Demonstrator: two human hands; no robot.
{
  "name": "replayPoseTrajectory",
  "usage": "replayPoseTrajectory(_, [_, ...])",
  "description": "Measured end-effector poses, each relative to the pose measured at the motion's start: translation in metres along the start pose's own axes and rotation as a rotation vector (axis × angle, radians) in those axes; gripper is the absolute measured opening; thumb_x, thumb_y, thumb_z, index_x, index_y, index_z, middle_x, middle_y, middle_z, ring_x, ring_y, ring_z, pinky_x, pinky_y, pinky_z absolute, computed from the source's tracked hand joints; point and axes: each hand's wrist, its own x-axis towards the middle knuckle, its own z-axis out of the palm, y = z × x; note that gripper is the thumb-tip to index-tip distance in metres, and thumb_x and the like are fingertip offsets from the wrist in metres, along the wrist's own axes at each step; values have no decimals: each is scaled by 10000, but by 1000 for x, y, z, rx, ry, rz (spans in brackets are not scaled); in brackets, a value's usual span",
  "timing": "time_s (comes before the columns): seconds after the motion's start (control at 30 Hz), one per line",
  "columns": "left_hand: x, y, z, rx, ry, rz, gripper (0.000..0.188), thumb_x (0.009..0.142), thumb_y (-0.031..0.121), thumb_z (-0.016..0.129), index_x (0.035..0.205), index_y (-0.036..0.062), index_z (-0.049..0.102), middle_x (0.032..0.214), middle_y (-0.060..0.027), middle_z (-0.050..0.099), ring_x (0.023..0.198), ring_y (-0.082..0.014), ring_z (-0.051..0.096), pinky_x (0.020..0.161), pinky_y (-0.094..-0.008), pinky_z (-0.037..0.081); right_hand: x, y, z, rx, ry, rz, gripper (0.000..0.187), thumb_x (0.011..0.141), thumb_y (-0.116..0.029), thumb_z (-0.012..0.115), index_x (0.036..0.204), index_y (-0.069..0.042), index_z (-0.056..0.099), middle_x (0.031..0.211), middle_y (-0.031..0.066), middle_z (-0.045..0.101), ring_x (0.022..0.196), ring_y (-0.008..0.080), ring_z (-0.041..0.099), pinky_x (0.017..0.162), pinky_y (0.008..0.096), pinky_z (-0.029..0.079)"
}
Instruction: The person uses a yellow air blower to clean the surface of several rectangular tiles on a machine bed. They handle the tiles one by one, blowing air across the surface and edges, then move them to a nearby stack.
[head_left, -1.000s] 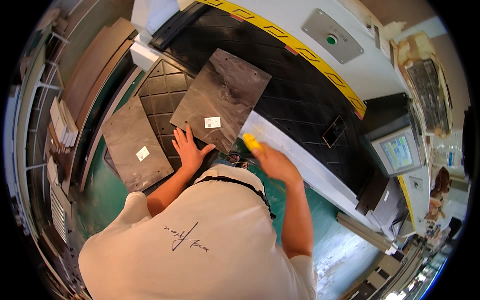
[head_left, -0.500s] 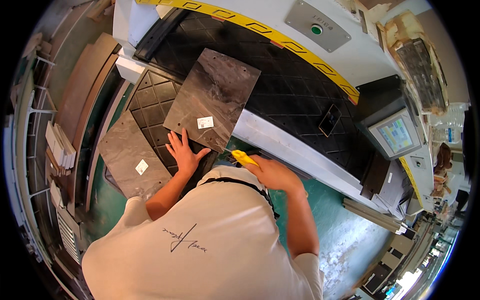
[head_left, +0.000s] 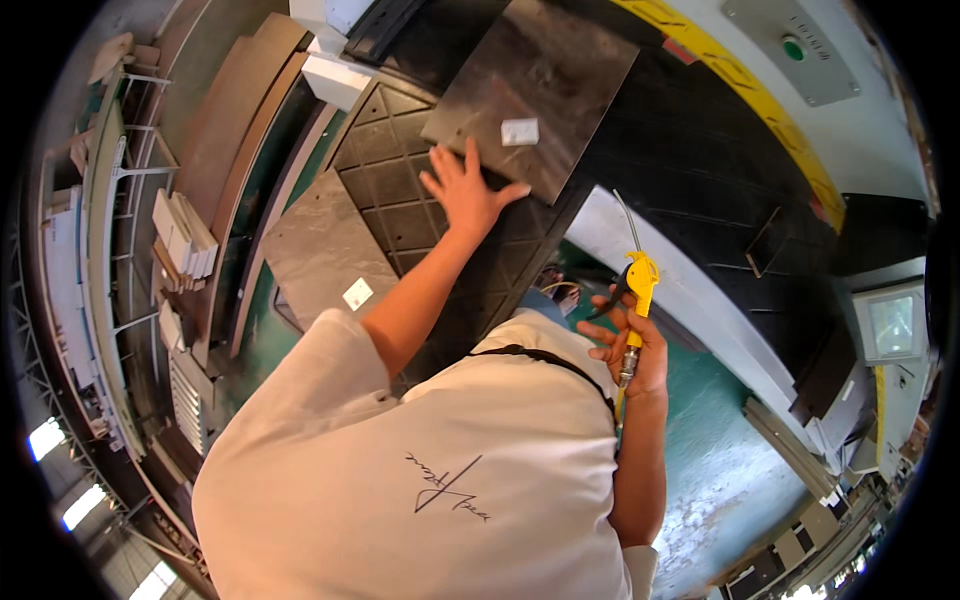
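My left hand lies with fingers spread at the near edge of a dark grey marbled panel, which bears a white label. The panel rests across a ribbed black support and the machine's dark bed. In my right hand is a yellow air blow gun, its thin metal nozzle pointing up and away from the panel. A hose fitting runs down below the palm. Some fingers of that hand are loosely extended around the gun and its black lever. A second marbled panel, also labelled, lies to the left of my left forearm.
The ribbed black support lies between the panels. A yellow guard strip crosses the machine above the bed. At right are a screen and a phone-like dark slab. Stacked boards and a rack stand at left.
The panel has slid farther onto the bed, my left hand moving with it. My right hand has drawn the blow gun back from the panel's corner and turned it upright. The view has shifted.
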Motion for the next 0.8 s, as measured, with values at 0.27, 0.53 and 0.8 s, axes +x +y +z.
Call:
replayPoseTrajectory(0.27, [128,-9,51,5,124,86,1326,667,941,665,1632,100,320,1593,-483,219,1537,-616,140,1151,-810,85,-11,14,4,125,-140,-199,817,856,-324,702,1595,-155,399,1487,173,537,1333,449,569,977,518,582])
replayPoseTrajectory(0.53, [189,-20,55,-21,102,117,1322,641,925,701,1621,112,343,1602,-459,241,1552,-594,128,1159,-808,90,-22,-20,23,67,-257,-195,920,819,-289,770,1612,-98,345,1401,217,578,1316,482,561,938,558,605])
replayPoseTrajectory(0.8, [192,-27,48,-18,146,94,1338,595,911,752,1612,127,375,1644,-388,253,1580,-496,169,1232,-702,112,-33,-81,81,-70,-286,-343,927,773,-70,716,1610,-30,319,1324,252,604,1299,463,609,903,539,638])
